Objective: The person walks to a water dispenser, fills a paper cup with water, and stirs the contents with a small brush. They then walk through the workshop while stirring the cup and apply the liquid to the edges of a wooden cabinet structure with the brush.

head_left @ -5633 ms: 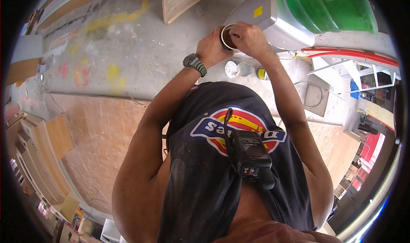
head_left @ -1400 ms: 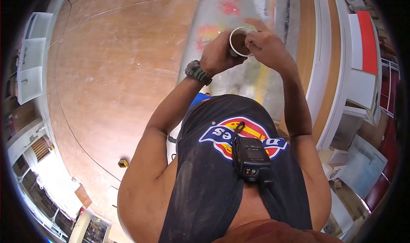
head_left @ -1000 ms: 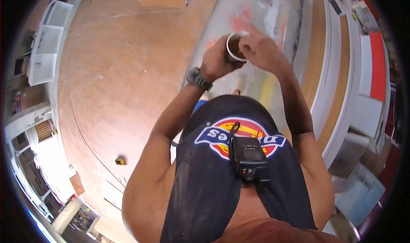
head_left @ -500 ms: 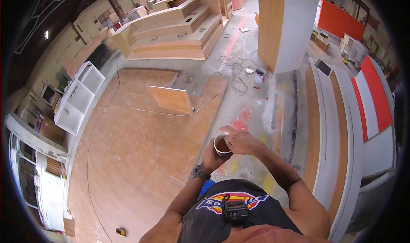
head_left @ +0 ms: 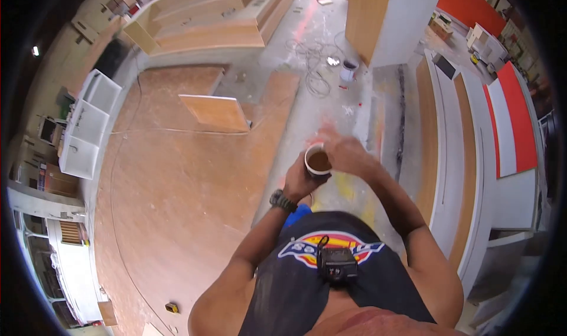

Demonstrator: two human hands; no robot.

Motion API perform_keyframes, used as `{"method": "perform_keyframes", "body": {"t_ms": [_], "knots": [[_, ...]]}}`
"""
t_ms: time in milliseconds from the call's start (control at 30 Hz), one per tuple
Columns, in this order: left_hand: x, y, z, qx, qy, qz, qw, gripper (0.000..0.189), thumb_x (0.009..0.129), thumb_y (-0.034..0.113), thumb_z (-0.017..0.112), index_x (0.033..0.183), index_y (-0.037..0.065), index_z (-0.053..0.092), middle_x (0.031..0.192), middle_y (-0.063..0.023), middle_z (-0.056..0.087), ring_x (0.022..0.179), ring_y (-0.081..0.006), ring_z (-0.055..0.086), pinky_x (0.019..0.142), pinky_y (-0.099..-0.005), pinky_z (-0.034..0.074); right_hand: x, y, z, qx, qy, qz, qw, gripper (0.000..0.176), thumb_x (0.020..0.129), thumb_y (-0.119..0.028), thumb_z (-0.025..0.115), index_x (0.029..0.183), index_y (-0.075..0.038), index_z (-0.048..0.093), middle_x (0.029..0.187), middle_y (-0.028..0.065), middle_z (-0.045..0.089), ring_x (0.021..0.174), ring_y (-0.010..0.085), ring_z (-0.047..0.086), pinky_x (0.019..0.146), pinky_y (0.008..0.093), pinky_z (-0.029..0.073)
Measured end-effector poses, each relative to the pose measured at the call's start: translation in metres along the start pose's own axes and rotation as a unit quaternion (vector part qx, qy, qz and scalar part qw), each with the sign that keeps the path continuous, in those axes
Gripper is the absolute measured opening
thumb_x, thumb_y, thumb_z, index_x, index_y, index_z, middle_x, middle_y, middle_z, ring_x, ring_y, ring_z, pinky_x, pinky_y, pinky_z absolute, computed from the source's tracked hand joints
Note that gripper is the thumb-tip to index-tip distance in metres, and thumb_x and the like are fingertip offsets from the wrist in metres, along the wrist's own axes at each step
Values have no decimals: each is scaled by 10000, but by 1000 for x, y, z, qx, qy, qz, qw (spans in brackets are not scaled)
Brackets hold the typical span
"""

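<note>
My left hand [head_left: 300, 181] is wrapped round a white cup [head_left: 319, 171] with a brown liquid in it, held out in front of my body. Beside the cup's right rim is my right hand [head_left: 349, 154], smeared by motion. Its fingers are too blurred to show whether they grip anything. A dark watch [head_left: 283, 200] sits on my left wrist. A small black device [head_left: 338, 264] rests on my chest against the dark shirt [head_left: 295, 289].
A brown board [head_left: 195, 200] covers the floor on my left, with a smaller panel [head_left: 215, 112] propped on it. Ahead lie a loose cable [head_left: 316, 70] and a paint bucket [head_left: 348, 71]. Long panels [head_left: 440, 158] stand at right. A yellow-black tape measure [head_left: 171, 307] lies lower left.
The view has shifted, and the floor objects sit higher in it. My right hand has moved from over the cup to its right rim. My left hand still holds the cup.
</note>
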State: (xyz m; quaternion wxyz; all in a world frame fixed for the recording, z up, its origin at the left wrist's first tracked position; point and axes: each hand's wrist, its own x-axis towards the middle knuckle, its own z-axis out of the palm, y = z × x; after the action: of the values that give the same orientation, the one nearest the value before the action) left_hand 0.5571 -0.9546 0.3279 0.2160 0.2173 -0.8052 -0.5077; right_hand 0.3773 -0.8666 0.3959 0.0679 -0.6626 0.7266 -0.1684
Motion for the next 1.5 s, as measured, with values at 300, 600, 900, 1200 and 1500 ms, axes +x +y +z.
{"method": "perform_keyframes", "body": {"t_ms": [300, 600, 900, 1200, 1500], "knots": [[147, -31, -43, -13, 18, 53, 998, 788, 699, 281, 938, 1360, 121, 540, 1218, -148, 691, 1113, -354, 686, 912, -419, 567, 132, 54, -36, 23, -56, -19, 998, 118, 824, -80, 635, 832, 1, 722, 1404, 184, 598, 1001, 358, 708, 897, 444, 571], [270, -45, -76, 5, -2, 16, 1000, 785, 696, 289, 944, 1346, 110, 542, 1197, -147, 708, 1092, -344, 702, 895, -415, 575, 236, 114, -59, 59, -15, -17, 998, 119, 863, -79, 620, 833, 12, 690, 1403, 169, 609, 976, 370, 718, 862, 438, 570], [420, -74, -63, 46, 44, 58, 996, 786, 679, 255, 958, 1319, 62, 544, 1190, -162, 694, 1090, -325, 698, 902, -409, 576, 312, 240, -132, 144, 87, 19, 986, 47, 872, -34, 683, 915, -29, 701, 1003, 123, 687, 866, 329, 701, 778, 404, 552], [557, -63, -37, 76, 81, 34, 993, 778, 665, 253, 961, 1302, 64, 556, 1155, -157, 695, 1037, -340, 701, 859, -429, 570, 412, 373, -142, 75, 41, -82, 993, 70, 904, -41, 686, 960, -20, 724, 926, 124, 660, 834, 318, 692, 744, 421, 546], [672, -62, -22, 61, 41, 21, 997, 745, 655, 228, 953, 1288, 54, 600, 1176, -178, 680, 1073, -357, 684, 897, -429, 561, 480, 449, -141, -24, 32, -54, 998, 121, 835, -2, 662, 923, -11, 745, 1189, 199, 646, 928, 372, 727, 802, 439, 595]]}}
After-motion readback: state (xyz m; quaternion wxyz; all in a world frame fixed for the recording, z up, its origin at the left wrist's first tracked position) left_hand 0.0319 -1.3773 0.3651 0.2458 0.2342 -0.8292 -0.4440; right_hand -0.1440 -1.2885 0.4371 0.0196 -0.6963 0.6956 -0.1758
